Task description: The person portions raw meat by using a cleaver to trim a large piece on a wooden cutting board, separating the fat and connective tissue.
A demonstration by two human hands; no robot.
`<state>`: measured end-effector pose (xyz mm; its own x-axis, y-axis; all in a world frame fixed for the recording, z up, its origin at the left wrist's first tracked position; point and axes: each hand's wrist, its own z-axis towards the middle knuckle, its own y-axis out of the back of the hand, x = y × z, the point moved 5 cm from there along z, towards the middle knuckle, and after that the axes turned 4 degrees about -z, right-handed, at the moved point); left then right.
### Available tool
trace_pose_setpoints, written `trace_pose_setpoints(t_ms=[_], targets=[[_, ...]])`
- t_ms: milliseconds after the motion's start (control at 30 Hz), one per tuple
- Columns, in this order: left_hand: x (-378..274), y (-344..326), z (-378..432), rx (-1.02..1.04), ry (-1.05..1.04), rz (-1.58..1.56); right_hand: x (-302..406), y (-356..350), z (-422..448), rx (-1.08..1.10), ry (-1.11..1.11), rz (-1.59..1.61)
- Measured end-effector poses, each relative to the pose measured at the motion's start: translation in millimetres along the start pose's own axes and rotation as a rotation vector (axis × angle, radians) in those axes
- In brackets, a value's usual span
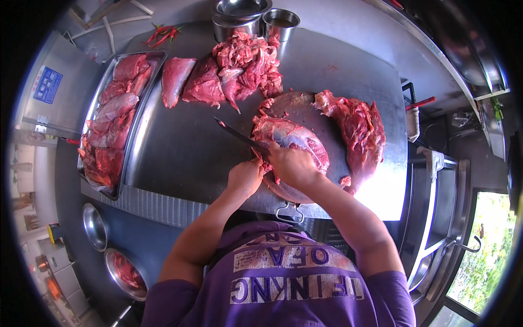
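My right hand (293, 165) is closed round the handle of a dark-bladed knife (239, 135), whose blade points to the upper left. Under and beside it, a large piece of raw meat with silvery membrane (292, 137) lies on a round chopping board (296, 104). At the meat's lower left edge my left hand (246, 176) pinches a strip of meat (266, 166), close to the knife; its fingertips are partly hidden. Another long piece of raw meat (359, 131) rests across the board's right edge and onto the steel table (175, 143).
A metal tray (135, 135) of meat pieces stands at the left. Behind the board are a meat pile (245, 69), a single cut (176, 81), red chillies (162, 36) and steel pots (281, 24). Two metal bowls (94, 227) (141, 286) sit lower left, one holding meat.
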<state>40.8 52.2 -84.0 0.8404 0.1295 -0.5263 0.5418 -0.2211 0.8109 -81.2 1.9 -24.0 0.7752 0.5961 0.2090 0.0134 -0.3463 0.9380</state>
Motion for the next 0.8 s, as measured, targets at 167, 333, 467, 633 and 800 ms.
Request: trace_pose_setpoints(t_ms=[167, 333, 467, 633, 800], targets=[[18.0, 17.1, -8.8, -0.013, 0.123, -0.331, -21.6, 9.8, -42.6, 0.168, -0.190, 0.071], [49.2, 32.3, -16.1, -0.142, 0.162, -0.494, -72.1, -6.3, -150.6, 0.095, -0.208, 0.008], [5.8, 35.8, -20.8, -0.240, -0.021, -0.454, -75.2, 1.9, -172.8, 0.052, -0.275, 0.166], [-36.5, 11.4, -8.7, -0.208, -0.394, -0.141, -64.0, -1.5, -184.8, -0.213, -0.317, 0.327], [-14.2, 66.8, 44.5, -0.233, -0.483, -0.267, -70.0, -7.6, -207.8, -0.399, -0.461, 0.498]])
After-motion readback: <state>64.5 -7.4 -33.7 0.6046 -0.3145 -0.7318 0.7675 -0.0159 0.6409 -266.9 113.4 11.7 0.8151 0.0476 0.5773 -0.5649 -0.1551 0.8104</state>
